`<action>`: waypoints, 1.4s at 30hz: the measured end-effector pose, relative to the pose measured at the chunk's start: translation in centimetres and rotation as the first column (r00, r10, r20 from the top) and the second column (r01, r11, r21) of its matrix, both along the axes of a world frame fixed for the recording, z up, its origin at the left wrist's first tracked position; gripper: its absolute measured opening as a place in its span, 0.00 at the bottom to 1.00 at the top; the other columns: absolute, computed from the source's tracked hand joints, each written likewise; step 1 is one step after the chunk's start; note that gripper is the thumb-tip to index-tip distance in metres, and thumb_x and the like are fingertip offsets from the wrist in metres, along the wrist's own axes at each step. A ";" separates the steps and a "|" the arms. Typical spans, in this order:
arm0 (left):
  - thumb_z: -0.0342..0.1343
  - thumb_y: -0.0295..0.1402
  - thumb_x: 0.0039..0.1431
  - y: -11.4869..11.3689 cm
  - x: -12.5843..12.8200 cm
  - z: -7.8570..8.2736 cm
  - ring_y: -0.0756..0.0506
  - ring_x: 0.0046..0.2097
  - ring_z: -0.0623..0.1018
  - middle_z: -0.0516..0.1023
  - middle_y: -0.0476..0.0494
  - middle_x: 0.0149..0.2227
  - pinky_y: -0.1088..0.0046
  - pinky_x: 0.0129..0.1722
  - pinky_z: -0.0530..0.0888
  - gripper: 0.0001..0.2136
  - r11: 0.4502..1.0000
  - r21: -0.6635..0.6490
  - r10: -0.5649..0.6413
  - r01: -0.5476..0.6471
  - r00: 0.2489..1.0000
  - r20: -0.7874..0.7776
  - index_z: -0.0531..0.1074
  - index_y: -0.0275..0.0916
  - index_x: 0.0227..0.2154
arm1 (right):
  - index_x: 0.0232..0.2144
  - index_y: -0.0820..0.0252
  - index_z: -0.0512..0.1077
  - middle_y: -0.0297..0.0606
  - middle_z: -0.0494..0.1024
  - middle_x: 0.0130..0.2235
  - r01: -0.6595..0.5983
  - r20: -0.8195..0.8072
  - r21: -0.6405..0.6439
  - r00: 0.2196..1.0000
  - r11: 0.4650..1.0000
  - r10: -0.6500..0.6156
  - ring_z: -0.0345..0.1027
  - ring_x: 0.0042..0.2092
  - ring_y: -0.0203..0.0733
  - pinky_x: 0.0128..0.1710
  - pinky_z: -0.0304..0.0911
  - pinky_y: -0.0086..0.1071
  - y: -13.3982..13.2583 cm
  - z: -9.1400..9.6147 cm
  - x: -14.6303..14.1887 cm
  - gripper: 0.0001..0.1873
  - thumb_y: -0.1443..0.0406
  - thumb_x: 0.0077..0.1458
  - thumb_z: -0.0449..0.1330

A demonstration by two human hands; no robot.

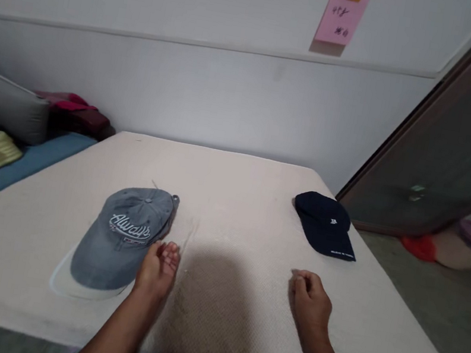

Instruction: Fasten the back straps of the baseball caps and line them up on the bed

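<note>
A grey-blue cap (121, 239) with white "Always" lettering lies on the white padded table (240, 201), brim toward me. My left hand (158, 269) rests just right of the cap's brim, palm turned up, fingers loosely curled and holding nothing. My right hand (310, 300) lies knuckles-up on the cloth with fingers curled under, nothing visible in it. A dark navy cap (327, 225) with a small white logo sits further back on the right, beyond my right hand.
A white wall stands behind the table, with a pink sticky note (341, 16) on it. At left lie a grey bolster (3, 104), red cloth (73, 107) and yellowish items on a blue surface. A dark glass panel (451, 152) leans at right; floor clutter lies beyond.
</note>
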State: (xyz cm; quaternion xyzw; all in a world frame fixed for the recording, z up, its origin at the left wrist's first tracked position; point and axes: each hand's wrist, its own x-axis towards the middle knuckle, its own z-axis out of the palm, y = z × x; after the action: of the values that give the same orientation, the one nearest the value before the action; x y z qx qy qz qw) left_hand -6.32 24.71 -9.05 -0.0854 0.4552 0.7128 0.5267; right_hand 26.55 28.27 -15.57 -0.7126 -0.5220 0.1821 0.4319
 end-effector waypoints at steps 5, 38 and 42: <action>0.43 0.28 0.62 -0.6 -1.4 0.4 0.53 0.25 0.75 0.74 0.42 0.26 0.80 0.25 0.73 0.11 1.000 0.023 -0.017 0.017 1.000 -0.016 0.66 0.33 0.26 | 0.35 0.57 0.70 0.39 0.77 0.36 -0.017 0.112 -0.087 0.993 0.996 0.027 0.70 0.37 0.45 0.38 0.60 0.35 0.4 0.4 0.0 0.12 0.60 0.50 0.52; 0.58 0.47 0.44 -4.6 -11.8 4.1 0.44 0.32 0.73 0.73 0.47 0.28 0.68 0.33 0.69 0.19 0.958 -0.234 -0.205 -0.169 0.170 -0.964 0.70 0.36 0.33 | 0.35 0.56 0.70 0.38 0.77 0.35 0.032 0.269 -0.159 0.963 0.987 0.013 0.69 0.34 0.44 0.33 0.58 0.32 0.7 0.7 -0.6 0.12 0.59 0.50 0.51; 0.57 0.41 0.50 -3.8 -7.3 3.9 0.46 0.37 0.75 0.77 0.47 0.35 0.71 0.38 0.70 0.16 0.980 0.173 0.063 0.099 0.667 -0.743 0.71 0.38 0.39 | 0.33 0.57 0.71 0.38 0.77 0.33 0.045 0.188 -0.120 0.982 0.992 -0.022 0.68 0.33 0.43 0.33 0.57 0.32 0.7 0.9 -0.4 0.12 0.60 0.48 0.53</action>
State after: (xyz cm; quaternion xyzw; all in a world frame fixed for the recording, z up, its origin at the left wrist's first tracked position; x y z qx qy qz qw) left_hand -13.64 20.94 -5.15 0.2705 0.5577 0.7219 0.3077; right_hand 26.11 28.98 -14.71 -0.7606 -0.5358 0.1395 0.3392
